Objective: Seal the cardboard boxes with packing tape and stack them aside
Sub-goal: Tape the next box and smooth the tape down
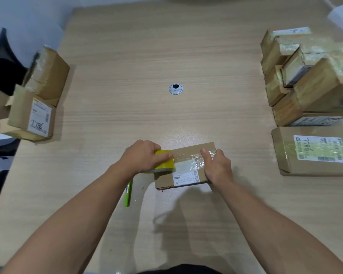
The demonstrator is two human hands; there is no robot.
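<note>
On the desk [139, 46], sealed boxes [305, 80] are stacked at my right, more boxes [42, 91] at my left. The cardboard box [186, 152] lies front centre; my right grip [218, 167] clasps its right end, thumb on the tape strip [190, 162]; my left grip [143, 155] holds the yellow tape roll [164, 163]. Green pen [127, 192] alongside.

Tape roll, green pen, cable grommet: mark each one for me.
tape roll [166, 164]: head view, on its yellow outer band.
green pen [127, 194]: head view, on the middle of the barrel.
cable grommet [175, 89]: head view, on its dark centre.
</note>
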